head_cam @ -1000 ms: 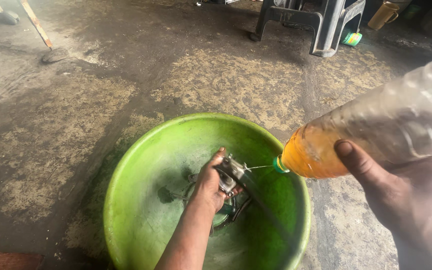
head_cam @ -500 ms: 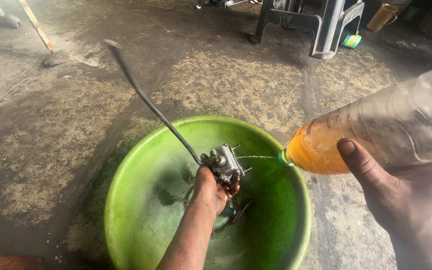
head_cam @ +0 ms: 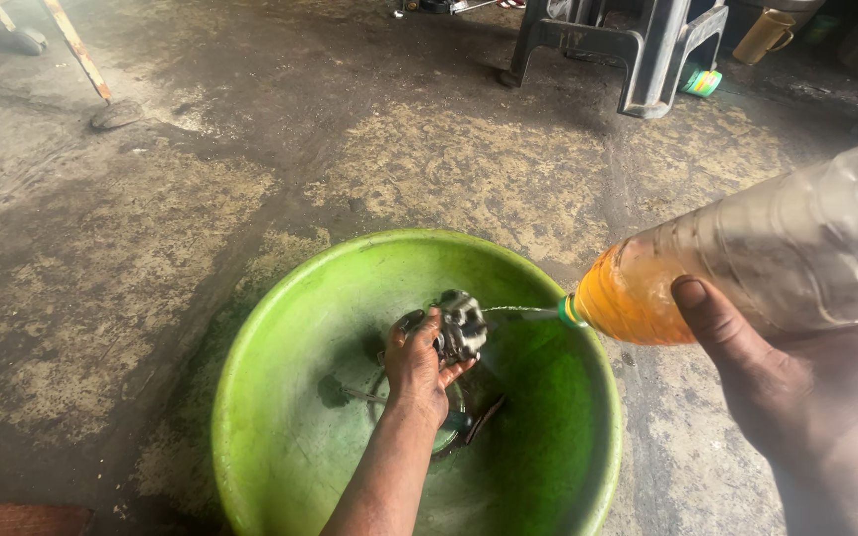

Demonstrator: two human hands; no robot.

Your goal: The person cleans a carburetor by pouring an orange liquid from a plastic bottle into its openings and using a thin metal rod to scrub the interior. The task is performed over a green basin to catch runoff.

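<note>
My left hand [head_cam: 416, 369] grips a small grey metal engine part [head_cam: 461, 326] over the middle of a round green plastic basin [head_cam: 280, 318]. My right hand [head_cam: 806, 397] holds a clear plastic bottle [head_cam: 767, 253] tipped on its side, with orange liquid pooled at its neck. A thin stream runs from the bottle's mouth [head_cam: 568, 313] onto the metal part. More dark metal pieces [head_cam: 469, 422] lie at the bottom of the basin under my left hand.
The basin sits on a stained, oily concrete floor [head_cam: 151, 228]. A dark plastic stool [head_cam: 638, 50] stands at the back, with a small green tin [head_cam: 699, 81] and a yellow mug [head_cam: 765, 36] beside it. A wooden stick [head_cam: 76, 45] leans at the far left.
A long cable or rod that swung up to the left half a second ago is out of sight. My left hand has turned the metal part toward the bottle's mouth. The bottle has stayed tipped.
</note>
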